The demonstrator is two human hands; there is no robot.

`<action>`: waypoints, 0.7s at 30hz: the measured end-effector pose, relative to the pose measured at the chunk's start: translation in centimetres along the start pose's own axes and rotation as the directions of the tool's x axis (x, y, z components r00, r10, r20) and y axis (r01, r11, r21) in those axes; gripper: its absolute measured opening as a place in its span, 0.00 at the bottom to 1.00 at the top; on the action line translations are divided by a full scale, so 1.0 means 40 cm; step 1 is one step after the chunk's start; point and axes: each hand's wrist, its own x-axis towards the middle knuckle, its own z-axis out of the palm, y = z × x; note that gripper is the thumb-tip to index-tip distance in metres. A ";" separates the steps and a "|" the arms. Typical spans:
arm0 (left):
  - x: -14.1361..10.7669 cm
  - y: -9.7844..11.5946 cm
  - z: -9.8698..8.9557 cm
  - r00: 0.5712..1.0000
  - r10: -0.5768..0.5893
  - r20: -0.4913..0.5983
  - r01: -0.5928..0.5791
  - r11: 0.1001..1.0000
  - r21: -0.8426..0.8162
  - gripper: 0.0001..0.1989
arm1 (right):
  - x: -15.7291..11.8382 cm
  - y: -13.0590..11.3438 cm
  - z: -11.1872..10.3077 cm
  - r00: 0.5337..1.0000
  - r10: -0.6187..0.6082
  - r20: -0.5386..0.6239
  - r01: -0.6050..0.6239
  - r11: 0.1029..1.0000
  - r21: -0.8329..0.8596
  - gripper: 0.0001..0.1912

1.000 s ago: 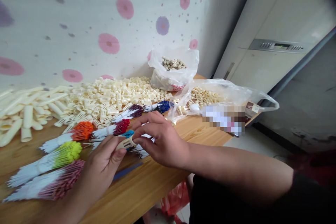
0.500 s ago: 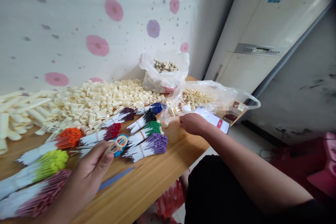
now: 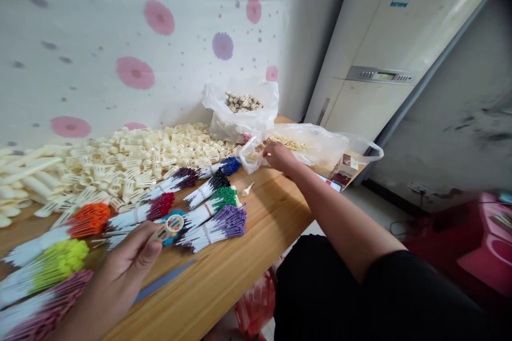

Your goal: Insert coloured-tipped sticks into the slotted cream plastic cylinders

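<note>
My left hand (image 3: 130, 258) is closed on a short cream slotted plastic tube (image 3: 163, 232), held with its round end toward me. Several coloured tips show inside that end. At the mouth of a clear plastic bag (image 3: 324, 141) is my right hand (image 3: 282, 159), its fingers curled by the small cream pegs (image 3: 290, 142) in the bag. Whatever those fingers pinch is hidden. One loose cream peg (image 3: 248, 189) lies on the wooden table (image 3: 240, 261). Beside the left hand are banded bundles of white sticks with purple (image 3: 234, 219), green (image 3: 224, 198) and orange (image 3: 93, 217) tips.
A heap of cream slotted tubes (image 3: 148, 154) lies along the wall. Behind the clear bag stands a white bag (image 3: 228, 127) of small round pieces. A phone (image 3: 330, 182) and small box (image 3: 344, 168) lie near the table's right end. A grey-blue strip (image 3: 166, 279) rests in front.
My right hand has moved up and forward, from beside the phone to the bag's mouth. The bag's near edge has shifted back, leaving the loose peg uncovered. My left hand still holds the tube.
</note>
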 end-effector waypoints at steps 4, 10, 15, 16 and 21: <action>0.004 -0.001 0.003 1.000 -0.021 -0.021 0.021 1.000 -0.009 0.15 | -0.059 0.057 -0.044 0.998 0.006 -0.070 0.000 0.996 0.086 0.12; 0.006 0.009 0.001 0.999 0.051 -0.006 -0.052 0.997 -0.049 0.14 | -0.288 0.115 -0.071 0.978 0.139 -0.155 -0.132 0.990 0.056 0.16; 0.003 0.008 0.000 0.998 0.043 0.036 -0.042 0.999 -0.035 0.17 | -0.413 0.183 -0.029 0.953 0.296 -0.067 -0.298 0.954 -0.030 0.32; 0.002 0.007 0.000 0.998 0.037 0.042 -0.035 0.999 -0.038 0.17 | -0.417 0.192 -0.022 0.952 0.305 -0.035 -0.306 0.951 -0.040 0.33; 0.001 0.000 0.002 0.997 0.041 0.060 -0.036 0.997 -0.069 0.17 | -0.392 0.213 -0.021 0.931 0.355 0.086 -0.351 0.934 -0.059 0.35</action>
